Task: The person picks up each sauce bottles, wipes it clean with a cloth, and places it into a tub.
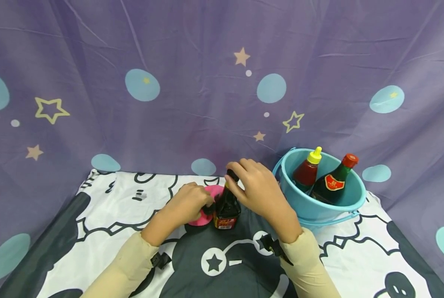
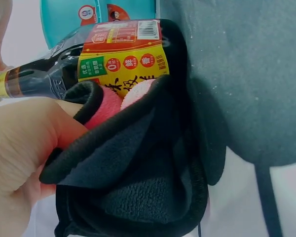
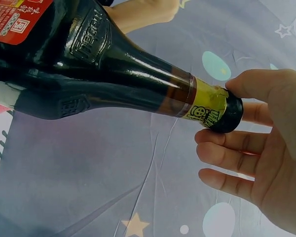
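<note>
A dark sauce bottle (image 1: 227,209) with a red and yellow label stands upright on the patterned cover. My right hand (image 1: 257,186) pinches its black cap (image 3: 233,112) between thumb and fingers. Bunched in my left hand (image 1: 188,203) is a cloth (image 2: 133,182), pink on one side and dark with black edging on the other. In the left wrist view the cloth lies against the lower part of the bottle's label. Part of the left fingers is hidden behind the cloth's folds.
To the right stands a light blue bucket (image 1: 324,213). Inside it lean a red sauce bottle with a yellow nozzle (image 1: 306,171) and a green bottle with a red cap (image 1: 333,182). A purple curtain (image 1: 207,103) hangs behind the patterned cover (image 1: 125,203).
</note>
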`<control>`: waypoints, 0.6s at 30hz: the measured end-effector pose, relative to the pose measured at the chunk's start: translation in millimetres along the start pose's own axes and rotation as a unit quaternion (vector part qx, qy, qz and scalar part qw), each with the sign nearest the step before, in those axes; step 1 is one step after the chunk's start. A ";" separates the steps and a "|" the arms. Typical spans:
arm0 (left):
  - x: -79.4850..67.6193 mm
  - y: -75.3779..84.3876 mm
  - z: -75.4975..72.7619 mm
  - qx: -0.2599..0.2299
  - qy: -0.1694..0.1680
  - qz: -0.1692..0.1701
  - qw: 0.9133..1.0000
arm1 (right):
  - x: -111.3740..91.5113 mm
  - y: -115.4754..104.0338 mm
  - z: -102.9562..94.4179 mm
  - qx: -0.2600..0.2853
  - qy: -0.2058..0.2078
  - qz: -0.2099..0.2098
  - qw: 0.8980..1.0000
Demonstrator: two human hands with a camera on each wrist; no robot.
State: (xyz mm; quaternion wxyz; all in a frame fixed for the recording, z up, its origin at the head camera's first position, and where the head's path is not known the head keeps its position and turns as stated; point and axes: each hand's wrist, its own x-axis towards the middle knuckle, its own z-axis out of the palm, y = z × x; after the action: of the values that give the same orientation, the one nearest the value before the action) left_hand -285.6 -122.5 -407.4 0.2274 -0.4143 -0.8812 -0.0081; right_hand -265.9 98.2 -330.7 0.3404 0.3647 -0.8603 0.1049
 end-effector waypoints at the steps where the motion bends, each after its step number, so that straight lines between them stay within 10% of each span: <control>1: -0.1 -0.3 0.8 0.001 -0.003 -0.002 1.000 | 0.3 -0.3 -0.1 0.000 -0.001 0.000 1.000; 11: -0.5 -3.7 -1.5 -0.024 -0.013 -0.021 0.999 | 1.0 -1.6 -1.5 0.003 -0.005 0.004 1.000; 18: -2.3 -12.7 -18.9 -0.088 0.046 -0.055 0.994 | 0.5 -1.9 -1.3 0.002 -0.013 0.012 1.000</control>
State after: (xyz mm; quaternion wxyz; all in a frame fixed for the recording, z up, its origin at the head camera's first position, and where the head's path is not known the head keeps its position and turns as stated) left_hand -286.2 -136.3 -389.2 0.2300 -0.3823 -0.8873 -0.1170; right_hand -264.2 97.1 -329.6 0.3273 0.3567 -0.8686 0.1057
